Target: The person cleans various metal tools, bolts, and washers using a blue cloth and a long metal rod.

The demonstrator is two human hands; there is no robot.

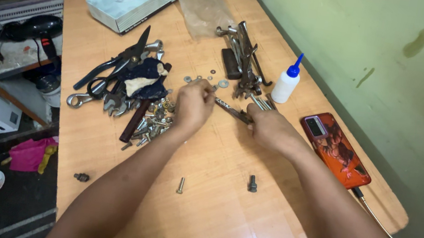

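**Steel tool held between both hands over tabletop**

Your right hand (273,129) is clamped on one end of a slim dark steel tool (231,110), steadying it. Your left hand (195,102) pinches its far tip, beside the loose silver bolts and nuts (154,121) on the pale wooden tabletop (209,214).

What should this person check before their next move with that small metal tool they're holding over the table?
1. Both hands on the metal tool: ok; left hand and right hand each grip an end.
2. Washers within reach: ok, just beyond the left hand.
3. Heap of bolts close by: ok, beside the left wrist.
4. Loose bolt away from the table edge: ok.
5. Glue bottle capped: ok.
6. Phone safely placed: not ok, near the edge.
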